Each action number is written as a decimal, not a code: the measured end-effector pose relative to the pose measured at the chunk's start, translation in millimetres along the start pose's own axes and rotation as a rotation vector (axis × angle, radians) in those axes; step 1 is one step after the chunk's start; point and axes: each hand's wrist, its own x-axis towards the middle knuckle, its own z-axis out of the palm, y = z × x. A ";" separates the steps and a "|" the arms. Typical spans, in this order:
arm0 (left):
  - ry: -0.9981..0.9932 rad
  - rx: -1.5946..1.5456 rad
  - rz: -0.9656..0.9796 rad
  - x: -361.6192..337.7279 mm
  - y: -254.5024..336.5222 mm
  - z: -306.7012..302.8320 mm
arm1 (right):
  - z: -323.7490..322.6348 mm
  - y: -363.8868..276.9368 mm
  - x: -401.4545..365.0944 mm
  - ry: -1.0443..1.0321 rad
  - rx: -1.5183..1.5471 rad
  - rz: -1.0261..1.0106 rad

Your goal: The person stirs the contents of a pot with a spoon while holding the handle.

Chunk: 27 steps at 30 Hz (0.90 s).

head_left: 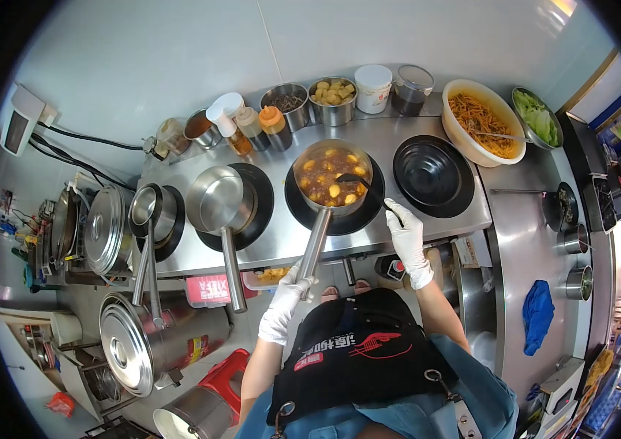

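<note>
A steel saucepan (316, 238) sits on a black burner at the centre of the stove, with brown sauce and several yellow pieces (334, 190) in it. My left hand (288, 296), in a white glove, is closed round the end of its long handle. In my gloved right hand (405, 233), to the right of the pan, is the handle of a black spoon (358, 179). The spoon's head rests in the sauce, partly hidden by it.
To the left stands an empty saucepan (214, 194) with its handle jutting over the front edge. A bare black burner (433, 175) lies right. Behind are squeeze bottles (275, 128), a tub of potato pieces (334, 94) and a large bowl (457, 139) of orange shreds. A blue cloth (538, 318) lies far right.
</note>
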 end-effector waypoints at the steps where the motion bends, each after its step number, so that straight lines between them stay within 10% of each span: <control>1: -0.002 -0.007 0.001 0.2 -0.5 -0.3 | -0.2 -1.6 0.3 -0.013 -0.049 -0.033; 27: 0.004 0.003 -0.018 -2.8 5.6 3.0 | 60.9 -21.0 29.9 -0.430 -0.638 -0.257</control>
